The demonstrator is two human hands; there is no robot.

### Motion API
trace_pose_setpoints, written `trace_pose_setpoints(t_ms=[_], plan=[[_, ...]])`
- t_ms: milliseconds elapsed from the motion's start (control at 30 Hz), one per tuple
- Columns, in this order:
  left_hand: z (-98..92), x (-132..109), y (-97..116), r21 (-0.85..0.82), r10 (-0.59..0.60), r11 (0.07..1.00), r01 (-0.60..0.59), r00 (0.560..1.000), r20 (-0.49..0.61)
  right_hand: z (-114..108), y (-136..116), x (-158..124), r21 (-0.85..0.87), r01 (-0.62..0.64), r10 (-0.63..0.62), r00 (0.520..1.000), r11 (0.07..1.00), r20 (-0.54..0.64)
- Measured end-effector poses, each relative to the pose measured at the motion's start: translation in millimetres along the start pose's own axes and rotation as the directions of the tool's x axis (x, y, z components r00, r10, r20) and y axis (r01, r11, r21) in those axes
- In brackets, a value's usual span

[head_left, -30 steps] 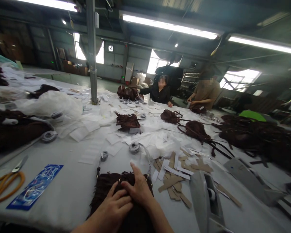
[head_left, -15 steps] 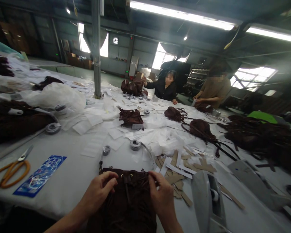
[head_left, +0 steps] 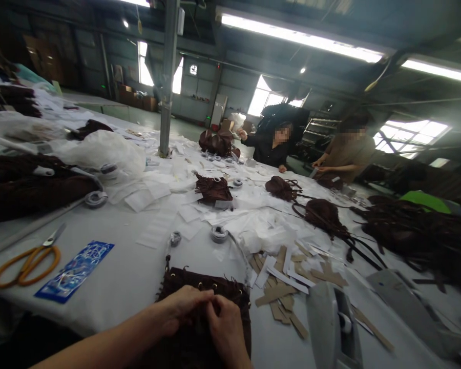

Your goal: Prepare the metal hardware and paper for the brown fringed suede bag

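The white desk (head_left: 134,279) carries a dark brown bag (head_left: 192,342) at the person's near side, its mouth pointing away from them and its long axis apparently running back toward them; the lower end is out of view. The left hand (head_left: 179,310) and right hand (head_left: 226,319) meet over its front, fingertips together; whether either grip pinches anything cannot be told. The step seems to be adjusting the front below the eyelets (head_left: 200,285); the next move likely calls for fine fingertip control.

Left hand (head_left: 184,309) and right hand (head_left: 226,322), apart a moment earlier, now together over the brown bag (head_left: 195,344)
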State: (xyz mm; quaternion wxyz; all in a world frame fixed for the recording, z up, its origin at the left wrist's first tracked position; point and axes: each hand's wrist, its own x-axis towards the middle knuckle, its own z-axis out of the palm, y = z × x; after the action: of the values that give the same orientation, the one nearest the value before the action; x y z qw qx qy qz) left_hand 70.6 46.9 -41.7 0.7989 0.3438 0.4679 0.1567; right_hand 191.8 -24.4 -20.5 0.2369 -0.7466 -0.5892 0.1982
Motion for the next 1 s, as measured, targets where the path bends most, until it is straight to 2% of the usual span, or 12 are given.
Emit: trace_pose_setpoints(t_ms=[133,200,267,333,400,500,633,733,800,833,900,1000], plan=[[5.8,4,1,-0.034,0.084,0.996,-0.082,0.994,0.067,-3,7,-16,0.123,0.135,-0.138,0.99,0.983,0.02],[7.2,4,0,-0.025,0.117,0.993,-0.115,0.988,0.098,-5,11,-18,0.013,0.074,-0.073,0.996,0.997,-0.047],[7.6,3,-1,0.0,0.123,0.992,-0.124,0.983,0.136,-7,14,-14,-0.158,0.012,-0.046,0.976,0.987,-0.213],[6.8,2,-2,0.012,0.112,0.993,-0.116,0.976,0.185,-5,18,-7,-0.302,0.035,-0.131,0.944,0.953,-0.304],[4.1,1,-3,0.003,0.096,0.995,-0.099,0.967,0.234,2,25,0,-0.366,0.083,-0.199,0.936,0.927,-0.291],[-3.5,-1,-4,-0.036,0.068,0.998,-0.06,0.948,0.312,18,45,7,-0.304,0.093,-0.189,0.933,0.948,-0.305],[-12.0,-4,-6,-0.111,0.078,0.993,-0.036,0.915,0.397,26,63,7,-0.171,0.163,-0.22,0.888,0.972,-0.403],[-11.7,-5,-7,-0.153,0.085,0.988,-0.027,0.917,0.39,18,51,-1,-0.114,0.127,-0.168,0.832,0.985,-0.528],[-9.5,-4,-8,-0.182,0.086,0.983,-0.019,0.926,0.368,11,35,-9,0.026,0.067,-0.042,0.83,0.997,-0.556],[-8.2,-4,-8,-0.197,0.087,0.98,-0.015,0.929,0.36,8,27,-13,0.144,0.018,0.057,0.863,0.989,-0.503],[-5.6,-3,-9,-0.228,0.096,0.973,-0.015,0.932,0.349,8,15,-18,0.385,-0.154,0.264,0.931,0.91,-0.253],[-1.3,-4,-11,-0.262,0.124,0.965,-0.033,0.932,0.34,15,11,-15,0.555,-0.383,0.41,0.908,0.738,0.082]])
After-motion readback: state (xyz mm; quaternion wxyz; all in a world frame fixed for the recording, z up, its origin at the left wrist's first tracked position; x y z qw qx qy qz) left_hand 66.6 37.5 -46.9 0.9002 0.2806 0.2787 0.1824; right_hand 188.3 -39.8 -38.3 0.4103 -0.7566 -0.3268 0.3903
